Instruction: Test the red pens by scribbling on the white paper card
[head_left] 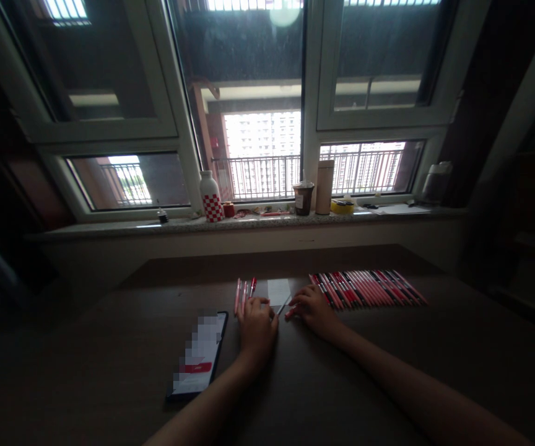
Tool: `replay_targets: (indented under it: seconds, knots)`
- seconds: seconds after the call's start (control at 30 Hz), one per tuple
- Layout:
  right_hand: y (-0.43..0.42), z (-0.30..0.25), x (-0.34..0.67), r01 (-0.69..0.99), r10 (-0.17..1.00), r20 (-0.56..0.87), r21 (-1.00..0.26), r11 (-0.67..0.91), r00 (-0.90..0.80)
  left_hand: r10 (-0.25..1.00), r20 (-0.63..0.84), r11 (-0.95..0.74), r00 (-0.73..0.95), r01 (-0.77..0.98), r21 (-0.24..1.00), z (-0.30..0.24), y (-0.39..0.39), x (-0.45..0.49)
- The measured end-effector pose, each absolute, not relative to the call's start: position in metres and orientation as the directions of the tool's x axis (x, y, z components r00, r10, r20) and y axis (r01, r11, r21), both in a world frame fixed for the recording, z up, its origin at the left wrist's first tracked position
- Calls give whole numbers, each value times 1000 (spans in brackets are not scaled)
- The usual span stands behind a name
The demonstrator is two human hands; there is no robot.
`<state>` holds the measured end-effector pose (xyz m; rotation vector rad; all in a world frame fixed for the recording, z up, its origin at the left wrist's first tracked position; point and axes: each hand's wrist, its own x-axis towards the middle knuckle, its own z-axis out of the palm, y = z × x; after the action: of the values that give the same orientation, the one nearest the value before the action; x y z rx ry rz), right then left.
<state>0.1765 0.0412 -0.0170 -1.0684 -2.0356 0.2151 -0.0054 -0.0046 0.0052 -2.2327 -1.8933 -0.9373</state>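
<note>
A thin, pale stick (283, 305) slants between my two hands, its kind too small and dim to tell. My left hand (256, 325) is closed at its lower end, with curled fingers beside a few pink and red pens (244, 291). My right hand (317, 311) has bent fingers pinched around the stick's upper end, and a small reddish bit shows at a lower fingertip. Just beyond the hands lies a flat, pale rectangle (278, 291). To the right of my right hand, a long row of pink, red and black pens (372, 289) lies side by side.
A phone (202, 353) with a lit screen lies left of my left forearm on the dark table (109, 347). On the windowsill (95, 228) stand a checkered bottle (212, 198), a drink cup (303, 198), a tan flask (324, 188) and a yellow tape roll (342, 207).
</note>
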Motion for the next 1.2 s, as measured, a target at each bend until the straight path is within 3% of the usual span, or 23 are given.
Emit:
replay_targets:
  seconds: [0.37,1.2]
  knots:
    - [33,-8,176,591,658,679,-397,702,-326,852,522,-272,44,889,368,3,-1,-6]
    - [33,-8,175,616,720,617,-443,652,-319,856,516,-270,36,883,385,5,-4,-5]
